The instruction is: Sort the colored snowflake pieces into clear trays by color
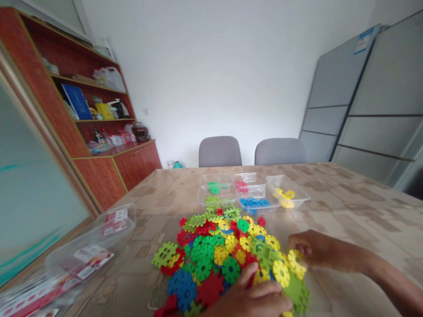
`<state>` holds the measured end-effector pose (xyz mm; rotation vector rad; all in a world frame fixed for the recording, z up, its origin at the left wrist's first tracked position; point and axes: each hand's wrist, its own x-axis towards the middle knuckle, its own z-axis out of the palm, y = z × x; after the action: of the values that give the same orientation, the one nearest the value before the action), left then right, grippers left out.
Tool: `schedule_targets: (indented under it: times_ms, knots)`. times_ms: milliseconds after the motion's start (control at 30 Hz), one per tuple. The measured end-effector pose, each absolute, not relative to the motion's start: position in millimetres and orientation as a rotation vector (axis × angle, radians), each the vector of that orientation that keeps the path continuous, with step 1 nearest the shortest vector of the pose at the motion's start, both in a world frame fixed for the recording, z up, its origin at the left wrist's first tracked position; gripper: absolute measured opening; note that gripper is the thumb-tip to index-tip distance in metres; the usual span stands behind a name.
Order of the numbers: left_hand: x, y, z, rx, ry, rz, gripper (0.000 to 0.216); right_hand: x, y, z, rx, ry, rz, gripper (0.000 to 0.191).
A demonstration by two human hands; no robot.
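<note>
A heap of plastic gear-shaped pieces (218,255) in red, yellow, blue and green lies on the table (346,207). My left hand (254,297) rests at the near edge of the heap, fingers curled over some pieces, thumb raised by a red one. My right hand (313,251) comes in from the right, fingers pinched on a yellow gear piece (295,259) at the heap's right side. Behind the heap stand several clear trays: one with green pieces (216,191), one with red (244,184), one with blue (256,203), one with yellow (287,196).
Clear plastic lids with labels (99,246) lie at the left of the table. Two grey chairs (251,152) stand at the far side. A wooden shelf cabinet (92,132) fills the left wall, and grey cabinets (370,105) stand at the right.
</note>
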<state>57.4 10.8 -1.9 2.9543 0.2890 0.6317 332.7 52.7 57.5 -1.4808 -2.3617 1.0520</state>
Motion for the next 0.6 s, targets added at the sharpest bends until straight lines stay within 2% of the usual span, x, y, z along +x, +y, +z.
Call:
schedule_targets:
  times_ms: [200,433,600]
  knots:
    - [70.4,12.1,-7.8,2.976,0.488,0.685,0.009,318.5,44.7,52.6,-1.567,-2.353,0.956,0.035]
    - [55.3,13.8,14.4,2.926,0.656,0.632,0.018,313.7,47.8,51.8,-1.499,-2.34,0.85,0.024]
    - [55.3,17.0,18.6,2.906,0.647,0.581,0.013,313.5,64.9,39.9,-1.364,-2.237,0.73,0.022]
